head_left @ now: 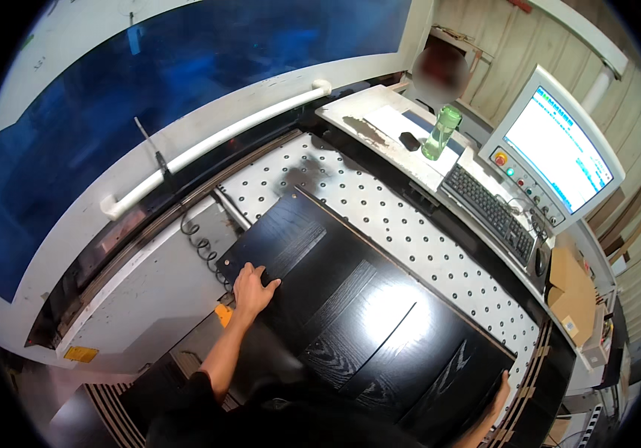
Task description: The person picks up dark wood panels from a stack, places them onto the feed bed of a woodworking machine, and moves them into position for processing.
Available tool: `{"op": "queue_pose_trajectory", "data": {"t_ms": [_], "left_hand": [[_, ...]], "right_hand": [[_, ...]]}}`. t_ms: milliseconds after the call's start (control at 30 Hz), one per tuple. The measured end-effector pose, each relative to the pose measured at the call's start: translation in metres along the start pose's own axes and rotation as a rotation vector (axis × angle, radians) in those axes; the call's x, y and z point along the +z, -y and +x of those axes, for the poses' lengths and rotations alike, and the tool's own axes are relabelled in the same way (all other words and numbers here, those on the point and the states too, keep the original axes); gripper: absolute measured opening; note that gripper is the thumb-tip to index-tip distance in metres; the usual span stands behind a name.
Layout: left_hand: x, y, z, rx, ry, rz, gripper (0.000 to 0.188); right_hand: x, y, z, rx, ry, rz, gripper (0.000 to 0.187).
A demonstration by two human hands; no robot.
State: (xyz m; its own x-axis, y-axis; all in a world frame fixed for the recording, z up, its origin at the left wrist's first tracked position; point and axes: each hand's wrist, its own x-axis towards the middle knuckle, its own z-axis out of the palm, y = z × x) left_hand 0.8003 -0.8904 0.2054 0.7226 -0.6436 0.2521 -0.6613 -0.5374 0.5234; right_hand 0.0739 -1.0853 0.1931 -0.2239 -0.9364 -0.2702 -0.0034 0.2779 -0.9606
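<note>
**Black panel on a studded white table**

The panel spans the centre and lower right of the frame. The left hand, left of centre, lies open on its surface, fingers parted. The right hand, lower right, meets its edge; whether it grips cannot be told.

A pale panelled wall stands behind a lit monitor, a blue window at left.

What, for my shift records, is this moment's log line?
left hand: on black panel; right hand: at panel's edge; panel: partly over studded table
</note>
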Motion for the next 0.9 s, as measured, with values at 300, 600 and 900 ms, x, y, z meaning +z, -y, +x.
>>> {"op": "queue_pose_trajectory", "data": {"t_ms": [300, 600, 900], "left_hand": [[0.027, 0.036, 0.152, 0.087, 0.044, 0.079, 0.051], [0.038, 0.102, 0.257, 0.043, -0.178, 0.003, 0.072], [0.107, 0.079, 0.224, 0.064, 0.300, -0.049, 0.119]], "right_hand": [[0.144, 0.017, 0.025, 0.048, -0.018, -0.266, 0.078], [0.314, 0.111, 0.015, -0.462, 0.054, -0.642, 0.055], [0.370, -0.018, -0.090, -0.365, 0.282, -1.128, 0.089]]}}
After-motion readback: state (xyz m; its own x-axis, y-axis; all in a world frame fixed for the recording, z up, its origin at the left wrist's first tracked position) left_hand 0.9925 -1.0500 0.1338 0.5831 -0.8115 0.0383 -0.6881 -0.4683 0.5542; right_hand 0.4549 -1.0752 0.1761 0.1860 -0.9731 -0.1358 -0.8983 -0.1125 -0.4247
